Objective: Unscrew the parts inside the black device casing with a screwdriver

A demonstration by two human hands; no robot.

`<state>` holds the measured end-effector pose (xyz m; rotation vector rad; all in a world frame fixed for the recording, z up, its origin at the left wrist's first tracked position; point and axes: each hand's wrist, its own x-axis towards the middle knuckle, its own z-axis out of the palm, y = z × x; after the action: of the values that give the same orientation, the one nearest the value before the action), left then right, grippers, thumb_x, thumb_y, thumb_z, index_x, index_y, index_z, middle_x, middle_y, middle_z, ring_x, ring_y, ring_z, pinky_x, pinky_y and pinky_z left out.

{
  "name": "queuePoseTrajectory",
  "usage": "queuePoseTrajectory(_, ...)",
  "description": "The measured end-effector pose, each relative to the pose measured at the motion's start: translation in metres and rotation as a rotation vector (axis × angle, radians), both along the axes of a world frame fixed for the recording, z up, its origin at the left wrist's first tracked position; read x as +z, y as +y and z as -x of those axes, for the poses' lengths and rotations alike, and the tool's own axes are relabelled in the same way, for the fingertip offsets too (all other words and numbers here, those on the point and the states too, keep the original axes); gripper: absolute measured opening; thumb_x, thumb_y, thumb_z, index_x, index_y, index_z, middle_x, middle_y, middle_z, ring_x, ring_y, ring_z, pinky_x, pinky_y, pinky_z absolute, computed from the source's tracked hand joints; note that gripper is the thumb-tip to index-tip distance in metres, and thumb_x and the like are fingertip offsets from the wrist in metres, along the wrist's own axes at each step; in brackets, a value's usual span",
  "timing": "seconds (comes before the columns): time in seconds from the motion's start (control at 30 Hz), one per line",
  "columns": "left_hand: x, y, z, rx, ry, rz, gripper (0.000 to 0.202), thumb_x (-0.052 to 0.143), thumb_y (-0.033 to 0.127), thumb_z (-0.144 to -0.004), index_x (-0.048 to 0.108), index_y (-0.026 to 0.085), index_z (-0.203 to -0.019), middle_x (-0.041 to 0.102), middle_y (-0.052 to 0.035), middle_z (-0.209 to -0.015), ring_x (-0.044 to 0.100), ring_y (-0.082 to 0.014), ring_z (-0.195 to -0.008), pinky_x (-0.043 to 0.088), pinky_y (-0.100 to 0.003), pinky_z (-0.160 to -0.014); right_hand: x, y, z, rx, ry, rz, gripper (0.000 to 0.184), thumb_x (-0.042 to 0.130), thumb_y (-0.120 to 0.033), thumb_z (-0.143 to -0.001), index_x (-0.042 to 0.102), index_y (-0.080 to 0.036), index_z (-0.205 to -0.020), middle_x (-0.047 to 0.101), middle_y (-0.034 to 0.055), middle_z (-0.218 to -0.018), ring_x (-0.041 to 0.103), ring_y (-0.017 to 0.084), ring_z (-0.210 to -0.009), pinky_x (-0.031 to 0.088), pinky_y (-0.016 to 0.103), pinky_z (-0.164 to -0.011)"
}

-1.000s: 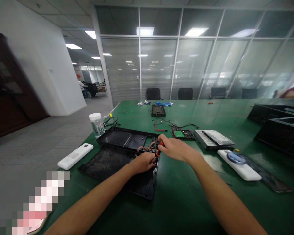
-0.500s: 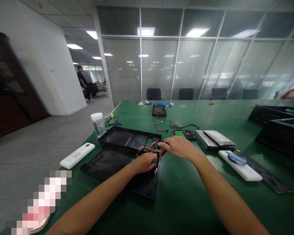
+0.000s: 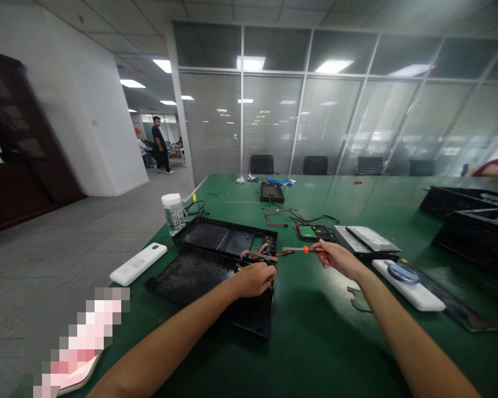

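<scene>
A black plastic case lies opened on the green table, with a bundle of coloured wires at its right side. My left hand is closed and rests on the case's right edge just below the wires; what it grips is hidden. My right hand is to the right of the case, above the table, closed on an orange-handled screwdriver whose shaft points left toward the wires.
A white remote-like device and a clear jar sit left of the case. A circuit board, a metal drive, a second white device and black bins lie right. A person walks in the far corridor.
My right hand has pulled away from the wires to the right, lifting the screwdriver clear of the case. My left hand stays on the case edge. The distant person has walked further into view.
</scene>
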<state>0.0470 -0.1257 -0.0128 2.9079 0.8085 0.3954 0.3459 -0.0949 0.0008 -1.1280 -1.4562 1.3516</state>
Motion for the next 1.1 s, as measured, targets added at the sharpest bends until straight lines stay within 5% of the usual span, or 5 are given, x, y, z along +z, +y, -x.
queuePoseTrajectory(0.3, 0.017, -0.004, 0.003, 0.001, 0.258, 0.129, 0.017, 0.06, 0.011, -0.071, 0.064, 0.021, -0.084, 0.064, -0.0002, -0.078, 0.059, -0.0157, -0.075, 0.041, -0.021, -0.063, -0.022, -0.015, 0.062, -0.053, 0.401, -0.087, 0.025, 0.069, -0.034, -0.068, 0.049, -0.02, -0.071, 0.041, -0.0057, -0.062, 0.038, 0.006, -0.05, 0.033, 0.017, -0.044)
queuePoseTrajectory(0.47, 0.035, 0.005, 0.017, -0.007, 0.192, 0.105, 0.015, 0.056, 0.017, -0.077, 0.063, 0.02, -0.09, 0.065, -0.0001, -0.083, 0.059, -0.0131, -0.077, 0.041, -0.02, -0.073, 0.003, -0.063, 0.108, 0.196, -0.185, -0.41, 0.038, 0.039, -0.047, -0.086, 0.053, -0.017, -0.067, 0.049, -0.0011, -0.061, 0.041, 0.008, -0.049, 0.035, 0.022, -0.047)
queuePoseTrajectory(0.6, 0.04, 0.032, 0.047, 0.193, 0.075, 0.006, 0.021, 0.048, 0.021, -0.082, 0.059, 0.019, -0.1, 0.063, -0.0027, -0.095, 0.057, -0.0147, -0.087, 0.04, -0.023, -0.082, 0.006, -0.128, 0.137, 0.529, -0.801, -0.753, 0.026, 0.049, -0.037, -0.083, 0.058, -0.019, -0.099, 0.062, 0.0055, -0.092, 0.056, 0.017, -0.084, 0.041, 0.027, -0.073)
queuePoseTrajectory(0.8, 0.024, 0.074, 0.075, 0.38, 0.257, 0.103, 0.034, 0.056, 0.015, -0.071, 0.058, 0.018, -0.104, 0.061, -0.0039, -0.103, 0.056, -0.0163, -0.093, 0.043, -0.022, -0.079, -0.035, -0.189, 0.119, 0.29, -1.072, -0.916, 0.046, 0.052, -0.018, -0.08, 0.041, -0.017, -0.125, 0.06, 0.0084, -0.107, 0.055, 0.02, -0.089, 0.042, 0.03, -0.075)
queuePoseTrajectory(1.1, 0.04, 0.073, 0.051, 0.137, 0.448, -0.08, 0.023, 0.062, 0.015, -0.071, 0.06, 0.018, -0.094, 0.061, -0.0056, -0.096, 0.057, -0.0187, -0.09, 0.043, -0.024, -0.077, -0.046, -0.213, 0.079, 0.089, -1.114, -0.758, 0.012, 0.049, -0.012, -0.076, 0.053, -0.02, -0.085, 0.058, 0.0027, -0.085, 0.053, 0.017, -0.076, 0.037, 0.027, -0.06)
